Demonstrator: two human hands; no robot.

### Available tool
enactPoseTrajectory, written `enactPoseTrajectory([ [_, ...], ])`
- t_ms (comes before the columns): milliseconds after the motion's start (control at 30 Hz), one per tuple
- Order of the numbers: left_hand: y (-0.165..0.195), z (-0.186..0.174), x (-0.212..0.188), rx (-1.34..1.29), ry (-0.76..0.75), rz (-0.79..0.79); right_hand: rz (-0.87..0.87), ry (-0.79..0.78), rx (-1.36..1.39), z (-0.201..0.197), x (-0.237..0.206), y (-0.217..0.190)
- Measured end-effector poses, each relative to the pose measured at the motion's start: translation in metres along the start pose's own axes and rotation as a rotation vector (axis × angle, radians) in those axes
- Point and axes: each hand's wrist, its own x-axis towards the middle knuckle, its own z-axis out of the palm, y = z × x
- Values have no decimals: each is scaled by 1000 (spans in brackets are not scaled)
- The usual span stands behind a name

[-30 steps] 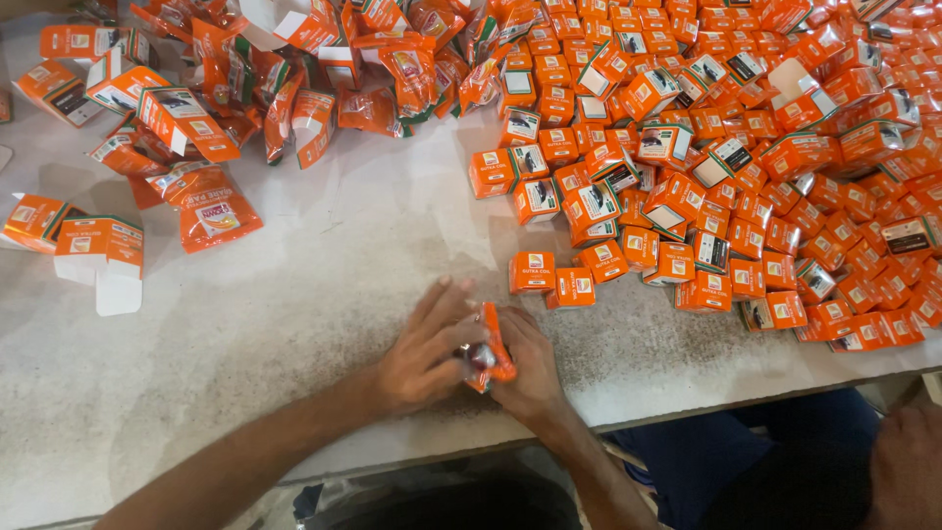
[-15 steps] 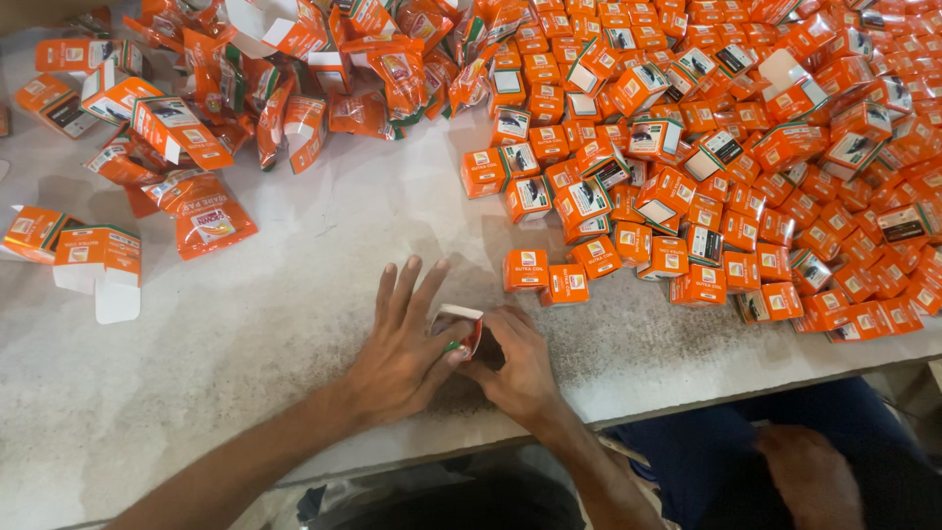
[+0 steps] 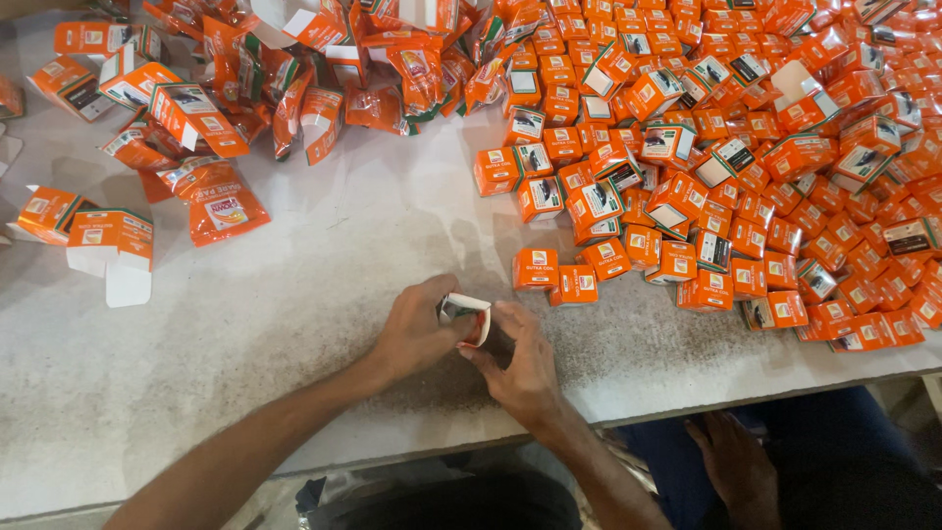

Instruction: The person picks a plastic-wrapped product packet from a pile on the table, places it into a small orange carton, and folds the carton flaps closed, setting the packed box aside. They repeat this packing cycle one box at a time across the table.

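Note:
My left hand (image 3: 417,332) and my right hand (image 3: 522,361) meet over the grey table (image 3: 245,324) near its front edge. Together they grip one small orange and white carton (image 3: 467,315), its white flap showing on top. The fingers of both hands curl around it from either side. Two closed small orange boxes (image 3: 555,275) sit on the table just beyond the hands.
A big heap of small closed orange boxes (image 3: 746,147) covers the right half of the table. Flat and half-folded orange cartons (image 3: 245,79) pile up at the back left. Another person's hand (image 3: 731,466) rests on a lap below the table's front edge at right.
My left hand's fingers, spread flat half a second ago, have closed around the carton. The carton has turned so its white flap faces up. The view has shifted slightly.

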Motion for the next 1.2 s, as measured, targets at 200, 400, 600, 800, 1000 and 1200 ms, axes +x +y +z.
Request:
enactPoseTrajectory([
  [200, -10, -8, 0, -24, -120, 125, -320, -64, -272, -7, 5, -3],
  [400, -23, -33, 14, -791, -483, -167, -339, -100, -320, -9, 11, -7],
  [600, -14, -26, 22, -514, -521, -144, -292, -37, -290, -7, 11, -7],
  [800, -14, -11, -13, 63, 129, 708, -280, -69, -253, -6, 5, -5],
  [1000, -18, -25, -24, 133, -42, 825, -103, -55, -184, 0, -5, 12],
  [1200, -21, -19, -24, 163, 22, 788, -122, -40, -259, 4, -10, 20],
])
